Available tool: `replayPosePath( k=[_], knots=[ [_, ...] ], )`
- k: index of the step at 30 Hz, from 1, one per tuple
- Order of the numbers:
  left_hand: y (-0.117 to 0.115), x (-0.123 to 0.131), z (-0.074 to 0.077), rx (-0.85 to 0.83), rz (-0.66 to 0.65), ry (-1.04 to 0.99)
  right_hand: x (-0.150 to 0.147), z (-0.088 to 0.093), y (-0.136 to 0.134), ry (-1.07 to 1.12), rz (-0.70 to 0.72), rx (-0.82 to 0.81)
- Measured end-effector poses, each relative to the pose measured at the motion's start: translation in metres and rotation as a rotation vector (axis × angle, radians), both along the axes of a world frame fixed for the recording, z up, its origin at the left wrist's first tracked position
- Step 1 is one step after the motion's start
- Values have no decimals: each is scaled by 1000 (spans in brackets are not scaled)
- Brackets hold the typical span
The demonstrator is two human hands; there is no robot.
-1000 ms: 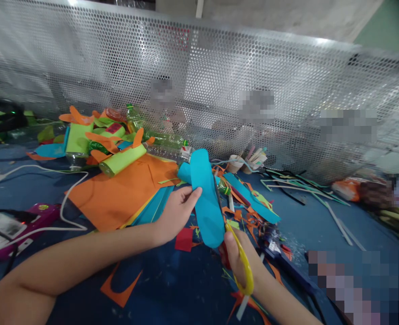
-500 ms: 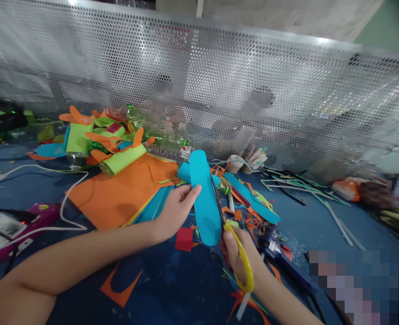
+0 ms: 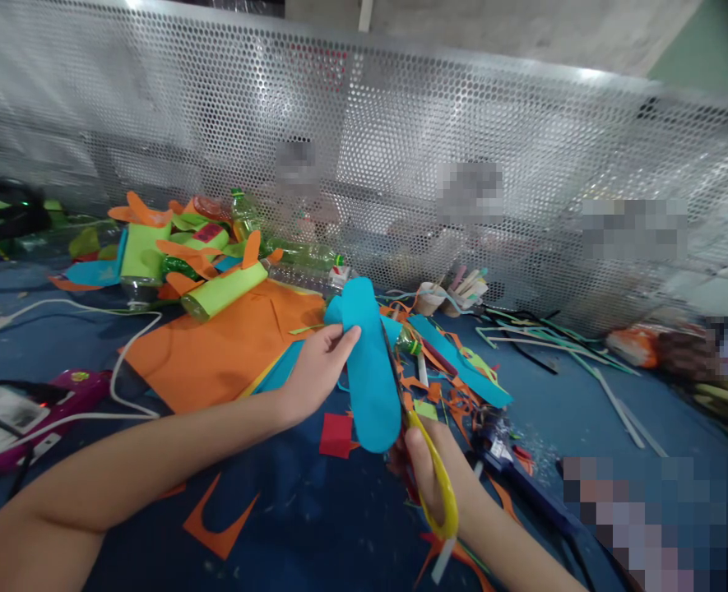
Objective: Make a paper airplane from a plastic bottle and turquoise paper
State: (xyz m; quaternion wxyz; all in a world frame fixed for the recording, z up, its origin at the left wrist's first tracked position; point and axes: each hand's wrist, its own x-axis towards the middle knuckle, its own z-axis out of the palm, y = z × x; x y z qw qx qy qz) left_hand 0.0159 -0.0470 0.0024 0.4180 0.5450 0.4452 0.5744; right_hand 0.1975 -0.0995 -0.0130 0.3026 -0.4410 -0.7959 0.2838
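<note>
A long blue paper strip (image 3: 371, 378) with rounded ends is pinched at its left edge by my left hand (image 3: 319, 370), thumb on top. My right hand (image 3: 433, 464) is closed round the yellow handle of a pair of scissors (image 3: 441, 485). The dark blades run along the strip's right edge, partly hidden behind it. Just beyond the strip lies a bottle (image 3: 408, 339) wrapped in blue paper, mostly covered by it. A small red paper square (image 3: 336, 434) rests on the blue table below my left hand.
Orange sheets (image 3: 215, 353) lie at left, with paper-wrapped bottles (image 3: 228, 292) behind them. Paper scraps (image 3: 462, 403) and a blue glue gun (image 3: 524, 485) are at right. Cups of markers (image 3: 462, 292) stand by a perforated metal screen (image 3: 364, 148). A white cable (image 3: 117, 370) crosses the left side.
The blue strip has shifted slightly left and turned a little more upright. My left hand has moved slightly up and left with it, and the scissors have followed a little left.
</note>
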Motion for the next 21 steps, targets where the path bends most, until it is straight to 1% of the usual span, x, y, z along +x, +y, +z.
replayPosePath(
  k=[2, 7, 9, 13, 17, 21],
  knots=[
    [-2, 1, 0, 11, -24, -8, 1, 0, 1, -47, 24, 47],
    [-8, 4, 2, 26, -48, 15, 1, -2, 4, -90, -43, 260],
    [-9, 5, 2, 24, -47, 31, 1, -1, 4, -100, -45, 307],
    [-9, 5, 1, 21, -48, 48, 1, 0, 5, -105, -47, 313],
    [-9, 5, 0, 22, -68, 54, 1, -2, 6, -119, -79, 264],
    [-9, 5, 1, 14, -82, 53, 1, -5, 7, -133, -135, 250]
  ],
)
